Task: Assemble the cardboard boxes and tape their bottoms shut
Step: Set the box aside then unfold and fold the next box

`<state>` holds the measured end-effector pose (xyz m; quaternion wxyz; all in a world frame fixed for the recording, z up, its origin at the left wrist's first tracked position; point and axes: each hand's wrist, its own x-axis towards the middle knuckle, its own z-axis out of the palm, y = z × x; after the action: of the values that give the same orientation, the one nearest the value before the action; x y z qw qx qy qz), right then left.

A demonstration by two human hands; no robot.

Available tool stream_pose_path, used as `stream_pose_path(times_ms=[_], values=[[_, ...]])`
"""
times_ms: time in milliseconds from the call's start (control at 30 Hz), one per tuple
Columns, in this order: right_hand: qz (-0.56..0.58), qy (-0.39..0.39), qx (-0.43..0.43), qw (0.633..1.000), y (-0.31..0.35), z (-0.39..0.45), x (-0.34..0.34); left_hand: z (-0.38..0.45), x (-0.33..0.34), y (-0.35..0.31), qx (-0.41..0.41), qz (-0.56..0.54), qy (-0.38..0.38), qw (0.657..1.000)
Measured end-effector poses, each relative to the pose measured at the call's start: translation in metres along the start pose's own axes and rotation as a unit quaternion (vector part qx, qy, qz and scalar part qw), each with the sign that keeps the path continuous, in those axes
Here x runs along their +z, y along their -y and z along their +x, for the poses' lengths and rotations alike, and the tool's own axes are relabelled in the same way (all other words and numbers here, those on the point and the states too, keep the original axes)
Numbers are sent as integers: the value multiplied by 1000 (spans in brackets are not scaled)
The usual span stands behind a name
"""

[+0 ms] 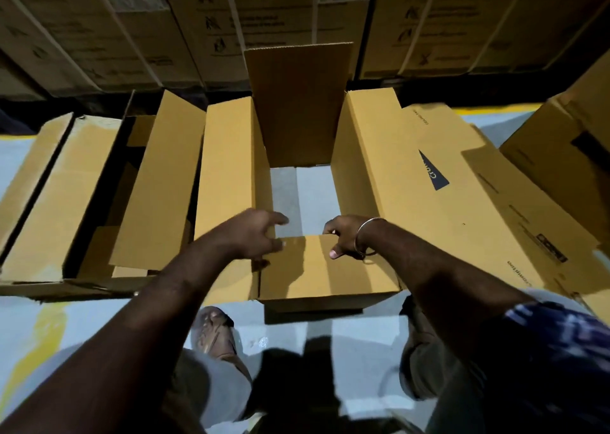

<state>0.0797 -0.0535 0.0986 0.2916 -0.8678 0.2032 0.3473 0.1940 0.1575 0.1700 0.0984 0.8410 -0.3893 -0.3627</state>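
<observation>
Both forearms reach down, my left hand (255, 234) and right hand (343, 237) pinching the box's near flap (326, 268), all flaps still unfolded, untaped.

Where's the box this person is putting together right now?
In the head view the open box stands at centre on the grey floor, just ahead of the person's feet. Both hands hold its near flap; more boxes lie on either side.
</observation>
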Motion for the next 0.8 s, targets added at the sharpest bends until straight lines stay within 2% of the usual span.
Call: stream_pose_path(times_ms=[67, 133, 233, 300, 467, 633, 700, 800], values=[[-19, 23, 8, 1000, -5, 6, 15, -1, 22, -16, 14, 14, 82, 996], [-31, 46, 16, 998, -13, 15, 31, 1, 45, -21, -1, 77, 158, 984], [-1, 31, 10, 999, -17, 17, 28, 7, 70, -11, 0, 186, 203, 962], [19, -3, 5, 1000, -11, 6, 17, 8, 68, -8, 13, 204, 187, 961], [7, -83, -10, 996, -4, -13, 6, 6, 37, -14, 42, 181, 79, 979], [-6, -116, -41, 992, 4, -20, -7, 1, 28, -15, 57, 177, 122, 975], [-10, -189, -85, 978, 14, -19, -27, 0, 21, -17, 66, 145, 114, 981], [-40, -322, -129, 937, 33, -10, -68, 2, 10, -18, 70, 139, 110, 982]])
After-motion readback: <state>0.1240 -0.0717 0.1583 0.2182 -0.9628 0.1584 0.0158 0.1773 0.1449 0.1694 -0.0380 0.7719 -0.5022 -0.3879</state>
